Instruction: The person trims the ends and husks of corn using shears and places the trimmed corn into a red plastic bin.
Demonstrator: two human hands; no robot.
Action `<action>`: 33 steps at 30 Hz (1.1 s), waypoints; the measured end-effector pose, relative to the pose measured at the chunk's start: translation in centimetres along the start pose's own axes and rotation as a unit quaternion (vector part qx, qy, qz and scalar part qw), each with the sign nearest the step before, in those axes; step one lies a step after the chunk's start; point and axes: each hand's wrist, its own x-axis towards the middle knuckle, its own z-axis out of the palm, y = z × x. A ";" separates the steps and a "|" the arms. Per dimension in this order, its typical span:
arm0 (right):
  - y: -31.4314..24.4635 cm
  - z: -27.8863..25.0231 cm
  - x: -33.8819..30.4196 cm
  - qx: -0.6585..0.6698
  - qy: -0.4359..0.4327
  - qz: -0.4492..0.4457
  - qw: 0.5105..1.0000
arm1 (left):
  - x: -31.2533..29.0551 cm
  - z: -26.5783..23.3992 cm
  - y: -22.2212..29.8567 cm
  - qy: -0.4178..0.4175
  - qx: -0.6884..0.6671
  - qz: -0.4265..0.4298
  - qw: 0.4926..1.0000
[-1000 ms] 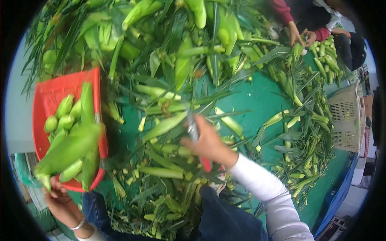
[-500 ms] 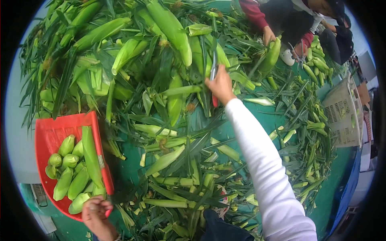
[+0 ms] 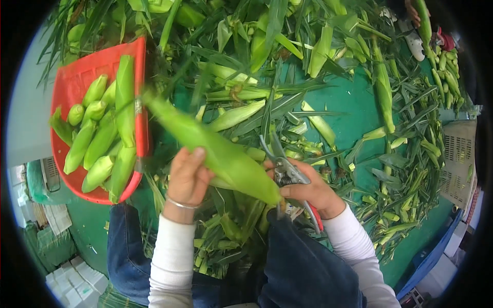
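Note:
A green ear of corn in its husk [image 3: 221,151] lies slantwise before me, slightly blurred. My left hand [image 3: 189,177] is closed round its middle, thumb on top. Close to the ear's lower right end, my right hand [image 3: 310,192] grips pruning shears [image 3: 284,172] with red handles. The blades are parted and point up and away, beside the ear. At the left, a red scoop-shaped bin [image 3: 141,123] holds several husked-in ears [image 3: 105,136].
Cut leaves and husks [image 3: 241,113] litter the green floor [image 3: 354,110]. A leafy pile of corn [image 3: 257,36] lies ahead. A co-worker's hand [image 3: 412,13] is at the far right, above more ears [image 3: 449,77]. A beige perforated crate [image 3: 457,159] stands at right.
My right hand has come back from the leafy pile with the shears. My left hand has left the bin's edge and now holds an ear. The view has shifted nearer to my lap.

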 end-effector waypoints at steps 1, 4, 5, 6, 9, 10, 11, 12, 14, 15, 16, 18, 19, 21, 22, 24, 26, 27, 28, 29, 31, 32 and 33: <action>0.5 0.3 0.1 0.001 -0.007 0.000 1.000 | -1.0 -0.5 0.6 0.039 -0.005 0.030 0.999; 1.8 2.3 0.2 -0.142 -0.005 -0.061 0.988 | -3.3 -0.1 1.9 0.159 0.000 0.114 0.981; 1.5 3.4 0.2 -0.214 0.041 -0.086 0.972 | -3.6 0.3 2.4 0.158 0.004 0.119 0.980; 1.2 4.3 0.7 -0.328 0.087 -0.167 0.926 | -4.1 0.6 2.7 0.192 0.044 0.125 0.972; -0.6 4.6 3.3 -0.558 0.110 -0.339 0.750 | -4.3 0.9 2.5 0.243 0.107 0.110 0.958; -0.8 4.7 4.2 -0.569 0.037 -0.326 0.754 | -4.3 0.3 2.3 0.224 0.126 0.117 0.959; -0.9 4.8 4.5 -0.566 0.036 -0.320 0.759 | -4.4 -0.3 2.3 0.205 0.146 0.123 0.960; -1.3 4.8 4.6 -0.518 -0.059 -0.183 0.834 | -4.4 -0.4 2.7 0.179 0.161 0.118 0.963; -1.9 4.6 4.3 -0.444 -0.134 -0.038 0.885 | -4.3 -1.0 3.3 0.108 0.113 0.100 0.983; -1.5 3.9 4.0 -0.443 -0.135 -0.033 0.885 | -4.4 -1.2 3.5 0.038 0.066 0.085 0.993; -0.6 3.1 3.9 -0.307 -0.064 -0.044 0.948 | -4.3 -1.7 3.4 0.020 0.009 0.071 0.997; 0.5 2.6 3.4 -0.083 0.022 -0.017 0.996 | -4.0 -0.9 3.1 0.011 -0.035 0.071 0.997; 1.0 2.9 3.2 -0.083 0.019 -0.018 0.996 | -3.9 -0.5 3.1 0.003 -0.078 0.071 0.994; 1.9 3.4 2.6 0.002 0.040 0.029 0.999 | -3.2 -0.9 2.7 -0.005 -0.101 0.081 0.992; 2.6 3.2 2.3 0.029 0.040 0.049 0.998 | -2.8 -1.3 2.5 0.017 -0.108 0.106 0.988; 2.1 2.7 0.9 0.094 0.069 0.080 0.990 | -2.3 -2.3 3.6 0.031 -0.112 0.148 0.982; 0.7 1.9 -0.2 0.162 0.077 0.091 0.980 | -2.7 -4.4 5.9 0.033 -0.079 0.206 0.975; 0.5 1.6 -0.7 0.166 0.072 0.062 0.982 | -2.9 -4.4 6.7 0.031 -0.085 0.223 0.971; 0.5 1.4 -0.9 0.133 0.099 0.035 0.986 | -3.3 -4.0 7.2 -0.029 -0.080 0.209 0.974; 0.5 1.3 -1.1 0.100 0.125 0.009 0.987 | -3.4 -3.3 6.9 -0.001 -0.076 0.192 0.979; 0.0 1.6 -1.2 0.089 0.124 -0.015 0.988 | -1.8 -3.0 5.2 0.028 -0.031 0.164 0.986; -0.5 2.1 -1.3 0.010 0.127 -0.066 0.990 | -2.0 -1.9 4.7 0.014 -0.064 0.117 0.991; -0.9 2.3 -1.3 -0.069 0.139 -0.119 0.981 | -1.7 -0.6 3.6 -0.006 -0.099 0.064 0.993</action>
